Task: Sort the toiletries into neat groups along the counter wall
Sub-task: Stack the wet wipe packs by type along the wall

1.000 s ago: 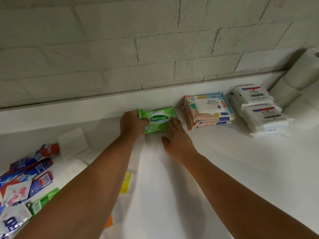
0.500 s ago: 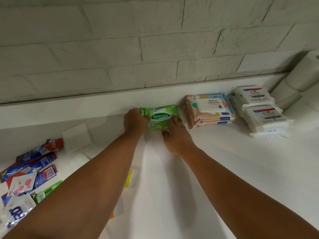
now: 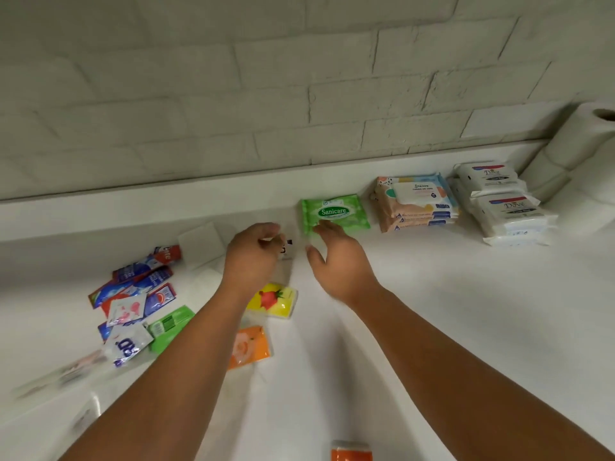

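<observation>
Currently the right hand (image 3: 339,261) spreads open, fingertips at the near edge of the green wipes pack (image 3: 336,211), which lies flat by the counter wall beside stacked peach wipes (image 3: 416,201). The left hand (image 3: 253,254) curls its fingers by a small white sachet (image 3: 285,250); grip unclear

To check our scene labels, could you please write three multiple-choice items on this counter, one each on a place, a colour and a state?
1. Between the Sanicare pack and the Dove packs lies: A. a bottle B. the Stalove stack C. nothing
2. The Sanicare pack is: A. green B. orange C. blue
3. The right hand is: A. a fist B. gripping a bottle C. open
Answers: B, the stack sits between them; A, its wrapper is green; C, its fingers are spread.
</observation>
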Demonstrator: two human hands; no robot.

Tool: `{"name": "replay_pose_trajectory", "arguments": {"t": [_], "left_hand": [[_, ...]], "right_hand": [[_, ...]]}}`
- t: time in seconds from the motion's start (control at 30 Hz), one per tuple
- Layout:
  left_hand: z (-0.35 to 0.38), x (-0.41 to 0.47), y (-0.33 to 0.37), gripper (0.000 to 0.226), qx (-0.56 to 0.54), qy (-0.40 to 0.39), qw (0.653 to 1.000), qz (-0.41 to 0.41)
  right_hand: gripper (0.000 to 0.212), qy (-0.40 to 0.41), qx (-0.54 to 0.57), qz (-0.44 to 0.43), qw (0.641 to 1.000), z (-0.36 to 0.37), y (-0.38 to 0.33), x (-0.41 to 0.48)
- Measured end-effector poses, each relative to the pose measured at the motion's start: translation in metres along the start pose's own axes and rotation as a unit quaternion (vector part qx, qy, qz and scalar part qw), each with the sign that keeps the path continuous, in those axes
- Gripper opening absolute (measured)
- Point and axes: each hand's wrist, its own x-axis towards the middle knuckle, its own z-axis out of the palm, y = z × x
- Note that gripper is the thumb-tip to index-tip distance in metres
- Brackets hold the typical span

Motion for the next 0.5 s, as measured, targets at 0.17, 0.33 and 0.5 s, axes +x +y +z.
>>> {"name": "replay_pose_trajectory", "arguments": {"t": [0.17,0.33,0.5], "left_hand": [[-0.056,-0.050,-0.030,0.018,0.001,0.024,1.000,0.009],[-0.104,-0.084,-0.062,0.020,0.050,0.029,0.998,-0.003],[-0.138,-0.101,-0.093,0.022,0.126,-0.018,0.991,-0.029]], "right_hand": [[0.041,-0.029,0.038,-0.015,0.999,0.014,-0.043,-0.041],[0.035,-0.063,0.048,-0.031,0.996,0.038,-0.079,-0.074],[0.033,-0.112,0.021,-0.049,0.992,0.069,-0.110,-0.091]]}}
